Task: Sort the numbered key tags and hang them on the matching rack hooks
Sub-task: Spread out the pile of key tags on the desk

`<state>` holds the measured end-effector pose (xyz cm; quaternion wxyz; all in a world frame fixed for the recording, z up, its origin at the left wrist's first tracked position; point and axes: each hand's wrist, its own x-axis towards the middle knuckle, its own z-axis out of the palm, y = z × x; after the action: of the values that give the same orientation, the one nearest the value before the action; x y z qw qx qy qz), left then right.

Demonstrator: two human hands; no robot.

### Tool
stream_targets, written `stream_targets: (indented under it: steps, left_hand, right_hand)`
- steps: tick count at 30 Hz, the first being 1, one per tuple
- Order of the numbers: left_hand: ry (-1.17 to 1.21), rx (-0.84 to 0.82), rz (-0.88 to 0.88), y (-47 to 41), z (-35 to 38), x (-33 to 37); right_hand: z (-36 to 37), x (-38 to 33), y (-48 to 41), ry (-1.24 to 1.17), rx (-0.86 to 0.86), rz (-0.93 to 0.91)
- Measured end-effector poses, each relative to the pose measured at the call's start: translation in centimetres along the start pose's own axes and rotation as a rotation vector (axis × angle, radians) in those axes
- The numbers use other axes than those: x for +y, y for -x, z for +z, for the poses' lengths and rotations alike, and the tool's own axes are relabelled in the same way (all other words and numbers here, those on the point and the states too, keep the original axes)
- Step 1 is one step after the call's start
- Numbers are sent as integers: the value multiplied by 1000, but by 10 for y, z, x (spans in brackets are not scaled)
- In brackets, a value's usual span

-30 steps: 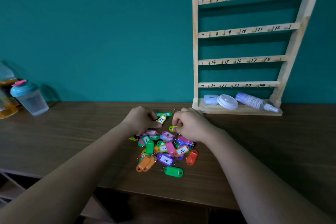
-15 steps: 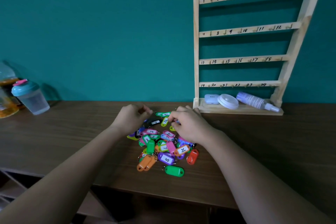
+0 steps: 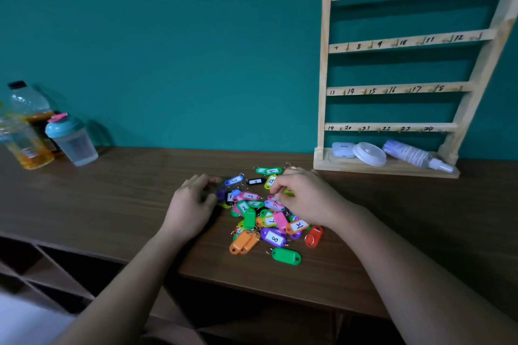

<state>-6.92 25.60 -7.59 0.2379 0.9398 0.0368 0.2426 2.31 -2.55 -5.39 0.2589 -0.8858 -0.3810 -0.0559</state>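
A heap of coloured numbered key tags (image 3: 260, 216) lies on the brown table (image 3: 112, 190). Blue tag 1 (image 3: 234, 180), a black tag (image 3: 255, 181) and yellow-green tag 15 (image 3: 270, 180) lie at its far edge. Purple tag 8 (image 3: 273, 237) and a blank-side green tag (image 3: 286, 256) lie near me. My left hand (image 3: 193, 199) rests its loosely bent fingers on the heap's left edge. My right hand (image 3: 305, 196) is curled over the right side, its fingertips pinching a yellow-green tag (image 3: 288, 192). The wooden rack (image 3: 406, 42), numbered 1 to 24, stands back right with bare hooks.
On the rack's base lie a small white case (image 3: 343, 149), a round white lid (image 3: 369, 153) and a spray bottle (image 3: 414, 154). At the far left stand a teal-lidded cup (image 3: 71, 138) and bottles of orange liquid (image 3: 25, 131). The table's front edge runs just below the heap.
My left hand has slid left off the middle of the heap and loosened from a fist. Blue and black tags now show where it was. My right hand stays curled in place.
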Motion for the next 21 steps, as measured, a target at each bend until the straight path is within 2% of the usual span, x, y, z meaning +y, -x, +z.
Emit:
stream_targets:
  steps: [4,12,18,21]
  left_hand:
    - [-57,-65,4,7,-1,-2]
    - [-133,-21,-3,14,-3,-3]
    - [-178,79,64,18,-2,2]
    - [-178,133,11,18,-3,3]
  right_hand:
    - [2,-3,3,49,-21,-33]
    - [7,-3,7,104,-44,-50]
    - [8,-3,7,81,6,-26]
    - [8,-4,8,66,39,-16]
